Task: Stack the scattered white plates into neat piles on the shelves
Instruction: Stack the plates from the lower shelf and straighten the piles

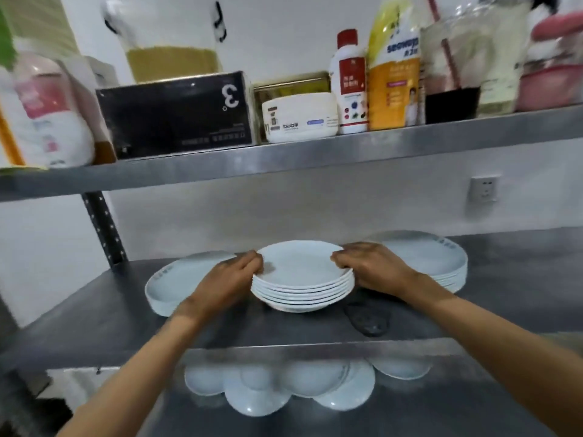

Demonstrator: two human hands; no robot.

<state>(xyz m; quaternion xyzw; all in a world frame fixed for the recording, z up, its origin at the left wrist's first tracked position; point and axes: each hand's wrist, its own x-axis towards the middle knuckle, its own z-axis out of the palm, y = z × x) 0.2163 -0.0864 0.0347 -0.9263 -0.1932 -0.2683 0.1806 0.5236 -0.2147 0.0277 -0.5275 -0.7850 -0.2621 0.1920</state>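
Stack of white plates [302, 279] sat on middle shelf [220, 329], btwn both sets of fingers. Left hand [235, 272] & right hand [367, 266] each curled round opposite rims, thumbs on top plate. Prob heavy, stiff, glazed so slippery, chips easily. Best hold: fingers under lowest rim, both sides. Loose plates [277, 386] lay on shelf below, well under the fingers.

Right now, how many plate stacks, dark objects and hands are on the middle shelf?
Plate stacks: 3 (held stack, left stack, right stack)
Dark objects: 1 (dark object)
Hands: 2 (left hand, right hand)
Total: 6
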